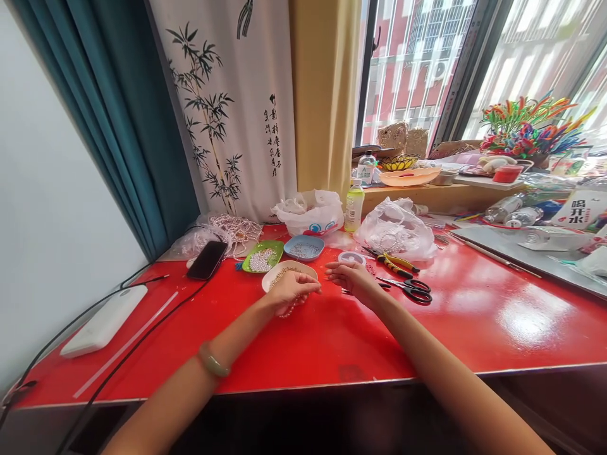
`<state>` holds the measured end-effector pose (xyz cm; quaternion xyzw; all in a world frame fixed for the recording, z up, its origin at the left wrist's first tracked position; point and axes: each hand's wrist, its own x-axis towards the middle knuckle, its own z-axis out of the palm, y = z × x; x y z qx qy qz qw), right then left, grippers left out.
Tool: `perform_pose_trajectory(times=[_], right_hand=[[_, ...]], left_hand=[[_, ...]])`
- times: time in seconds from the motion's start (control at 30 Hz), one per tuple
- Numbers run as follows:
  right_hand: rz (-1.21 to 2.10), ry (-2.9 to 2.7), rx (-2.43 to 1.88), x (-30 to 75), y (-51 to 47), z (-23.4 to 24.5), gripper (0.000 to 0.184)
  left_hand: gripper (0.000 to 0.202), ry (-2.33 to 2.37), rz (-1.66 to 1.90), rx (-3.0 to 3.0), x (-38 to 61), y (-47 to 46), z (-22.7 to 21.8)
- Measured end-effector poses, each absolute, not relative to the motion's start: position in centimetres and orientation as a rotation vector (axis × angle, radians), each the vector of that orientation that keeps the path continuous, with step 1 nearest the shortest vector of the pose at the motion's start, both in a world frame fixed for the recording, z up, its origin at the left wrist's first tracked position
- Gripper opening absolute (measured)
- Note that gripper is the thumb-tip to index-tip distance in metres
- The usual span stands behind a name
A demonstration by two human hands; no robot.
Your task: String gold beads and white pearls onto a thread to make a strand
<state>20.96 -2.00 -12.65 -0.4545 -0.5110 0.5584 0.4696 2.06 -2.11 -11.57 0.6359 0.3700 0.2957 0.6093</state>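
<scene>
My left hand (290,289) rests on the red table (332,341), fingers curled in a pinch on a strand of small beads (287,312) that trails under the palm. It lies over the near rim of a white dish (284,270) of beads. My right hand (353,278) hovers just to the right, fingers bent and pinched toward the left hand; what it holds is too small to make out. A jade bangle (213,361) sits on my left wrist.
A green dish (263,256) and a blue dish (304,248) of beads stand behind the hands, with a small round tub (351,257). Black scissors (410,288) and yellow pliers (396,262) lie to the right. A phone (207,260), plastic bags (396,229), a bottle (354,207) and cables (118,328) surround them.
</scene>
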Motion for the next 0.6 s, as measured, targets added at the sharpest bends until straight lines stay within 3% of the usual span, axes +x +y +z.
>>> perform_pose_trajectory(times=[0.13, 0.37, 0.6], right_hand=[[1.403, -1.302, -1.125, 21.0, -1.9, -13.1, 0.025], [1.536, -1.407, -1.035, 20.2, -3.1, -12.7, 0.019], [1.686, -1.402, -0.869, 19.9, -4.3, -11.6, 0.02]], left_hand=[[0.036, 0.829, 0.683, 1.454, 1.6, -2.1, -11.8], [0.024, 0.838, 0.741, 1.445, 1.5, -2.6, -11.2], [0.026, 0.912, 0.843, 1.407, 1.8, -3.3, -10.8]])
